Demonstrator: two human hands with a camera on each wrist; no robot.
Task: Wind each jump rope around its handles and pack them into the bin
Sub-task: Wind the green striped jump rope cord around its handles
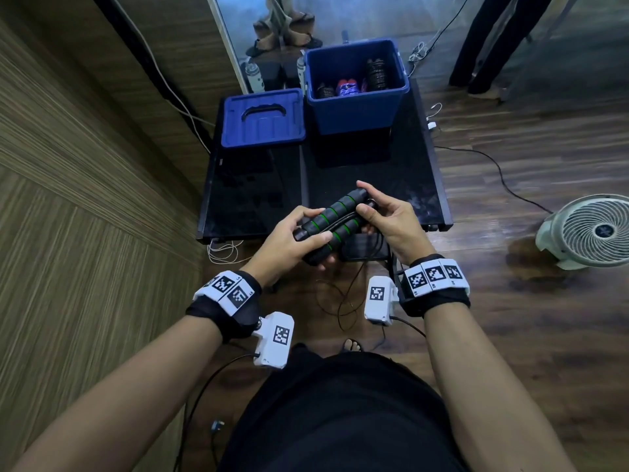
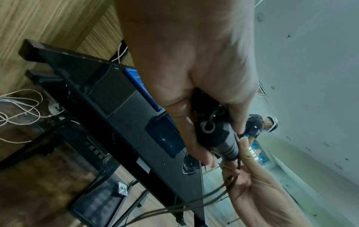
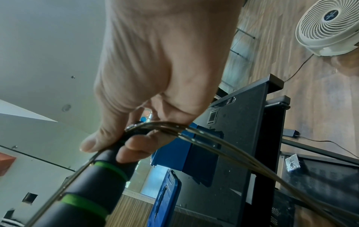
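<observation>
- Both hands are up in front of the person, over the near edge of the black tabletop (image 1: 401, 172), sharing one jump rope
- The left hand (image 1: 289, 243) is wrapped around the lower ends of the two handles (image 1: 335, 216), thumb laid across the top, fingers curled underneath
- The handles are black foam with green rings, held side by side and slanting up to the right
- The right hand (image 1: 384, 216) pinches their upper ends between thumb and fingers, with several strands of the thin dark cord (image 3: 223, 147) gathered under its fingers
- From there the cord hangs in loose loops down toward the wooden floor (image 1: 544, 335) between the person's arms
- At the far end of the tabletop stands the open blue bin (image 1: 354, 110), with a few wound ropes already lying in its bottom, dark ones and a purple-red one
- Its blue lid (image 1: 262, 119) lies flat just left of it, handle side up
- A white fan (image 1: 592, 229) sits on the floor off to the right, well apart from the tabletop
</observation>
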